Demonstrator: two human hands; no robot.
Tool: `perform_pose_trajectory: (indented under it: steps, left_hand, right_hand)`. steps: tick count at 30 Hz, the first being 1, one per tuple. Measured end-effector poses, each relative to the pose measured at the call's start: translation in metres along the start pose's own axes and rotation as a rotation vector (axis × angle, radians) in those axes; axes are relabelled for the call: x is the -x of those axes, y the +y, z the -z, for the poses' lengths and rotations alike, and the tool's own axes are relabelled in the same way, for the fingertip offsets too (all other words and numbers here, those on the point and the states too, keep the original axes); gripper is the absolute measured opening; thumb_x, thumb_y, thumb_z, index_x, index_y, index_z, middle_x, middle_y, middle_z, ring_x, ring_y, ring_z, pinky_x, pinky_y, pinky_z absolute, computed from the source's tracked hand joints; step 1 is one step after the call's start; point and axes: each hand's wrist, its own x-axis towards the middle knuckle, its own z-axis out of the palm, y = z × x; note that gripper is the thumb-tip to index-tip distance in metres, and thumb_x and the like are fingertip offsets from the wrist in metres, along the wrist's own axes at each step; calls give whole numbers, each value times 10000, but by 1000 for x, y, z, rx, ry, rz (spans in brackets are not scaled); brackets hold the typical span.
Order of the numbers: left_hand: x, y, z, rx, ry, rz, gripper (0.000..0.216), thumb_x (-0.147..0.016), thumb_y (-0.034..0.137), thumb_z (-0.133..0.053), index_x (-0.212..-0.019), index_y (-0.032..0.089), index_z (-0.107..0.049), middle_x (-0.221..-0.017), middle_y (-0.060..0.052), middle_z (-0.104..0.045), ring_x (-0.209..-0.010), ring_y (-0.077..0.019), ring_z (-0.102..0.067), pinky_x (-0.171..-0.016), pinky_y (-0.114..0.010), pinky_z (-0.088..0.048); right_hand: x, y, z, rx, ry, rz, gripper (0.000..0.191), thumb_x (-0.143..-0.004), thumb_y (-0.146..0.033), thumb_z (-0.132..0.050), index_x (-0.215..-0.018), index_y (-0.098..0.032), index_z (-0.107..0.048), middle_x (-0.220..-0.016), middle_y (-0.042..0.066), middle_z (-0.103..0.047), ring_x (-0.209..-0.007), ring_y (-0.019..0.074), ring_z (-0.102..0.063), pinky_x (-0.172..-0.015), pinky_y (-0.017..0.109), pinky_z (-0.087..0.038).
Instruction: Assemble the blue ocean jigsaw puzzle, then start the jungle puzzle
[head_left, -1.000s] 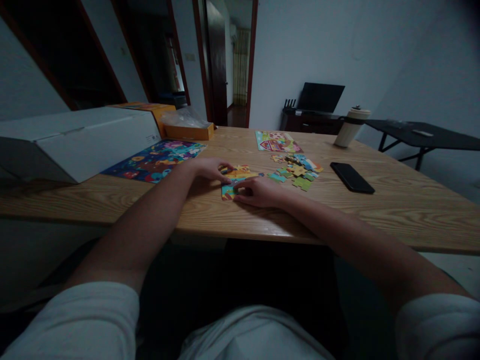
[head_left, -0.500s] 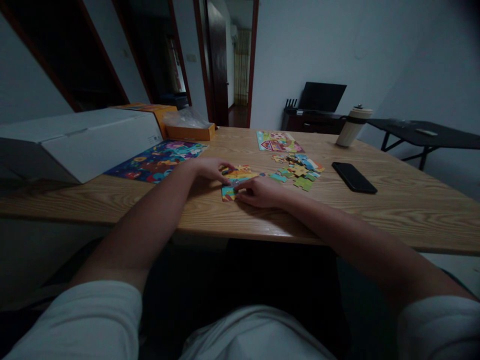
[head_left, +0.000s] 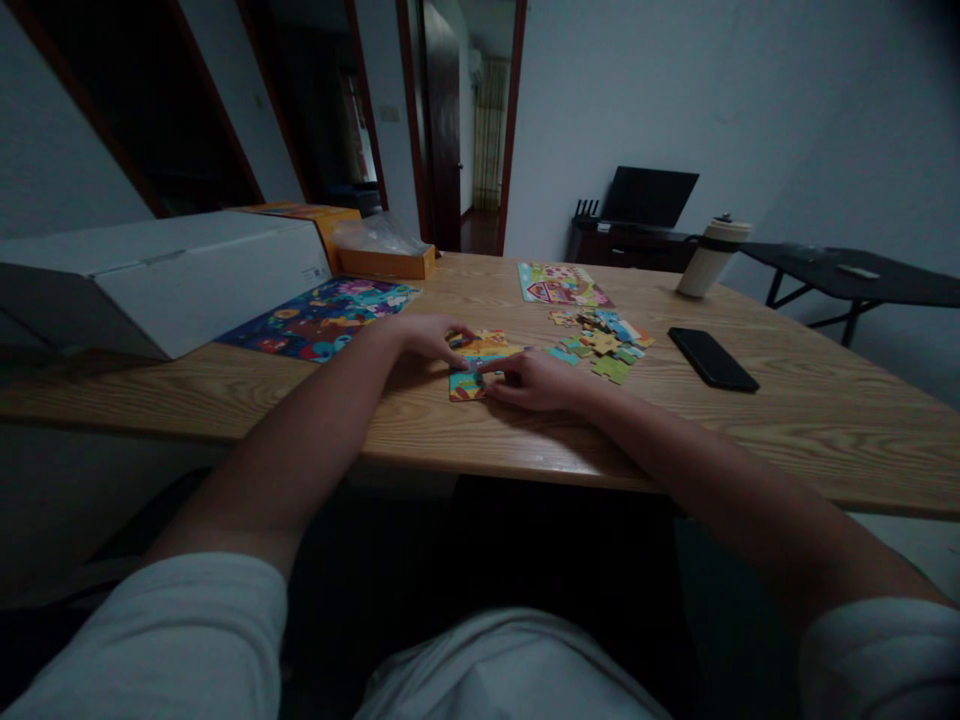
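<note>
A small patch of joined jigsaw pieces (head_left: 480, 362), yellow, orange and teal, lies on the wooden table (head_left: 787, 420) in front of me. My left hand (head_left: 429, 336) rests on its left edge with fingertips pressed on the pieces. My right hand (head_left: 534, 380) lies at its right edge, fingers curled, index and thumb pinching a piece at the patch. A heap of loose pieces (head_left: 600, 343) sits just to the right of my right hand.
A finished dark puzzle (head_left: 322, 317) lies left, beside a long white box (head_left: 165, 280) and an orange box (head_left: 375, 260). Another puzzle picture (head_left: 559, 284), a black phone (head_left: 712, 359) and a white tumbler (head_left: 712, 256) stand further back and right. A doorway is behind the table.
My right hand's fingers have crept a little left onto the joined pieces. The camera has shifted slightly; the left hand stays put.
</note>
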Motion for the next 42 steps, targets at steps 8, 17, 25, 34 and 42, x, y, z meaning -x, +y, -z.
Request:
perform_pose_trajectory:
  steps: [8,17,25,34,42]
  left_hand:
    - [-2,-3,-3,0,-8,-31,963,-748,714,-605,-1571,284,-352,-1578,-48,-435,-1389,-291,-433,-1111,-327,-339]
    - [4,6,-1,2,3,36,914,-755,688,-627,-1550,305,-388,-1596,-31,-407,-1391,-291,-432,-1117,-339,-339]
    - [4,-5,0,4,23,36,882,-790,661,-600,-1547,255,-401,-1584,-72,-422,-1385,-287,-443,-1122,-336,-334]
    - [8,-6,2,16,21,43,880,-782,663,-613,-1548,285,-403,-1576,-60,-436,-1385,-293,-439,-1134,-360,-329]
    - [3,-9,0,24,29,27,906,-749,690,-620,-1543,305,-411,-1567,-51,-450,-1395,-309,-423,-1131,-372,-327]
  right_hand:
    - [-1,-6,-3,65,-29,-17,374,-950,-426,-547,-1258,-286,-706,-747,14,-683,-580,126,-489,-608,271,-317]
    - [15,68,52,-116,295,-227,447,-908,-438,-604,-1236,-152,-702,-821,72,-692,-620,143,-548,-580,285,-412]
    - [41,125,73,99,-16,-489,492,-798,-353,-746,-1269,-217,-715,-1149,105,-735,-916,244,-681,-840,363,-522]
    - [25,102,48,72,-77,-374,626,-749,-487,-792,-1328,-279,-675,-1233,86,-714,-1058,288,-675,-941,397,-502]
    - [22,91,45,109,-48,-343,669,-738,-306,-777,-1381,-227,-608,-1253,99,-696,-989,238,-680,-881,343,-513]
